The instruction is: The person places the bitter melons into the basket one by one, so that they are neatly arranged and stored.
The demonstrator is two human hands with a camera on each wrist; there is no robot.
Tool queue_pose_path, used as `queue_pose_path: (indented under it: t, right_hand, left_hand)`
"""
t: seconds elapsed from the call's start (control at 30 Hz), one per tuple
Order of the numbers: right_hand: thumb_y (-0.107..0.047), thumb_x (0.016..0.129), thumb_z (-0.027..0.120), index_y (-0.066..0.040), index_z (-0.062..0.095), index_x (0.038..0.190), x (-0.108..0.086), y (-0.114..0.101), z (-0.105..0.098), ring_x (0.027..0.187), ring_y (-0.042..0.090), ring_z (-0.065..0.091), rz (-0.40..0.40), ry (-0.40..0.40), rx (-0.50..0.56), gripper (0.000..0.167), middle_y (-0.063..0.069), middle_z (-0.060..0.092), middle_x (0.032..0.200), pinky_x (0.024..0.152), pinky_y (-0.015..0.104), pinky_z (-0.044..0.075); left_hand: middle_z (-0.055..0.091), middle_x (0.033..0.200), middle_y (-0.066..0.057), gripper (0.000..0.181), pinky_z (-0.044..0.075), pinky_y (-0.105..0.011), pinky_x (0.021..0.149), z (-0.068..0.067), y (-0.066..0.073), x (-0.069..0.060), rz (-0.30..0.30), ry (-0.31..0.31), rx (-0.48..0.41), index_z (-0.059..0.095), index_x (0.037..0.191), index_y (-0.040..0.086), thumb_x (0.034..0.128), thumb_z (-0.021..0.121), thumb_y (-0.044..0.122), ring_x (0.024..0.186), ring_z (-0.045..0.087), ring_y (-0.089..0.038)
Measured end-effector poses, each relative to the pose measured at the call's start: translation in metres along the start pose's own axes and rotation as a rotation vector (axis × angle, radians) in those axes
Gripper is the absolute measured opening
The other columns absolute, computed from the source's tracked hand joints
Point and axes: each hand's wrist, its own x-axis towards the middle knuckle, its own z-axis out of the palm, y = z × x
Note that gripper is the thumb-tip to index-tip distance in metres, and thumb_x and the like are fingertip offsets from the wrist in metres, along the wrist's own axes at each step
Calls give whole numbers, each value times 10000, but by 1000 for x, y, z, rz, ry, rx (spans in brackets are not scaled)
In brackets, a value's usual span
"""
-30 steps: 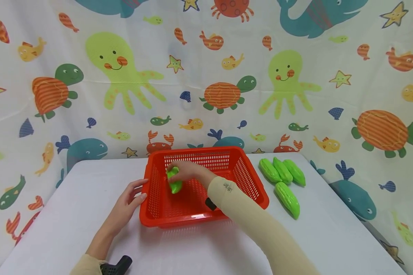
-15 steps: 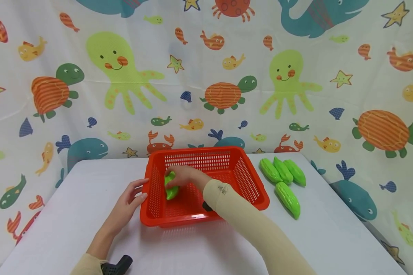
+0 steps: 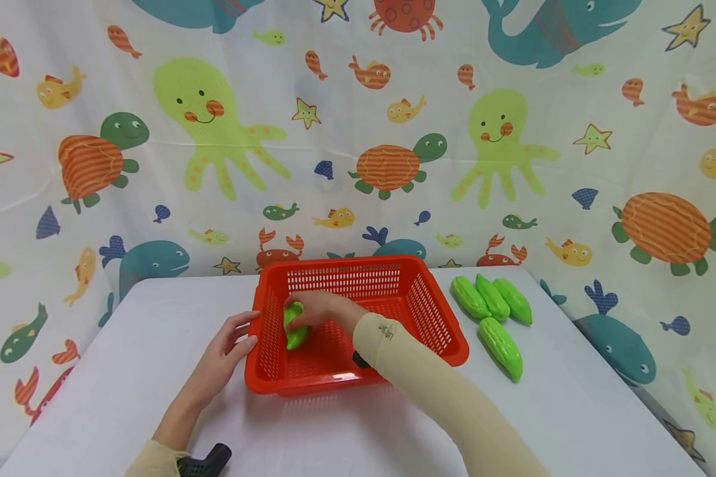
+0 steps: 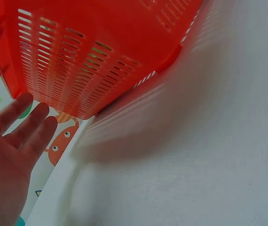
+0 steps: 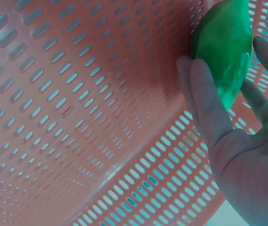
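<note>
In the head view a red plastic basket (image 3: pixel 358 381) with slotted walls stands on the white table. My right hand (image 3: pixel 319 310) reaches inside it and holds a bright green ridged vegetable (image 3: pixel 295 336) near the left wall. The right wrist view shows the green vegetable (image 5: pixel 225 52) between the thumb and fingers of my right hand (image 5: pixel 242 155), close to the slotted wall. My left hand (image 3: pixel 223 348) touches the basket's left rim from outside. Its fingers look fairly straight in the left wrist view, where the left hand (image 4: pixel 11 150) lies against the basket's outer side (image 4: pixel 91 56).
Several more green vegetables (image 3: pixel 501 348) of the same kind lie on the table right of the basket. Behind the table hangs a white curtain (image 3: pixel 340 99) printed with sea animals. The table (image 3: pixel 155 331) extends to the left and right of the basket.
My right hand has moved the green vegetable slightly left and toward me inside the basket, mostly in the first half second. The left hand has kept its place at the rim.
</note>
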Motion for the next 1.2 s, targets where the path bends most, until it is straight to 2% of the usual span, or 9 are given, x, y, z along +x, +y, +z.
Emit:
queue_pose_path:
  t: [0.1, 0.27, 0.4, 0.6, 0.83, 1.03, 1.2]
  right_hand:
    - [-288, 907, 703, -189, 511, 1390, -1, 0, -1, 1030, 149, 543, -3, -15, -4, 529, 4, 577, 1204, 834, 262, 519]
    - [-317, 909, 694, -214, 449, 1462, -4, 0, -5, 1162, 165, 499, -1, -37, -19, 613, -7, 548, 1312, 983, 362, 471]
    - [-320, 910, 694, -218, 420, 1485, -9, 1, -11, 1189, 175, 509, 8, -28, -1, 645, 0, 526, 1372, 987, 373, 474]
    - [-352, 923, 669, -164, 453, 1458, -23, 6, -27, 1248, 214, 507, 24, 82, -53, 607, 40, 519, 1413, 1019, 388, 444]
    - [-355, 913, 683, -73, 513, 1380, -54, 20, -61, 1185, 246, 542, 24, 225, 38, 571, 98, 577, 1317, 977, 405, 473]
    - [-360, 916, 677, -83, 515, 1374, -87, 45, -83, 1203, 255, 538, 14, 341, 101, 559, 107, 575, 1331, 995, 428, 459]
    - [-356, 923, 661, -76, 492, 1396, -115, 72, -88, 1225, 275, 529, 38, 402, 144, 575, 130, 551, 1367, 997, 455, 459]
  left_hand:
    - [363, 1505, -102, 519, 524, -381, 911, 0, -1, 0, 5, -1, -1, 351, 1475, 159, 1009, 525, 305, 1334, 396, -361]
    - [367, 1503, -101, 519, 524, -374, 910, 0, -1, 0, 5, -1, 1, 347, 1476, 160, 1010, 521, 308, 1330, 400, -357]
    - [368, 1501, -99, 517, 525, -367, 908, 0, -1, 0, 7, 2, 2, 348, 1474, 156, 1011, 520, 308, 1327, 402, -356]
    - [369, 1497, -111, 516, 526, -333, 898, 1, -1, 0, 5, 5, 0, 348, 1473, 144, 1011, 521, 298, 1326, 398, -364]
    - [370, 1497, -119, 520, 521, -310, 899, 1, 1, -1, -8, 1, -4, 346, 1474, 146, 1012, 521, 305, 1330, 397, -363]
    - [364, 1504, -109, 524, 521, -327, 907, 2, 2, -2, -15, 1, -2, 339, 1480, 158, 1012, 522, 308, 1336, 395, -351]
    - [355, 1505, -117, 518, 516, -277, 890, 2, 2, -1, -15, -7, -11, 336, 1482, 153, 1017, 514, 295, 1337, 386, -358]
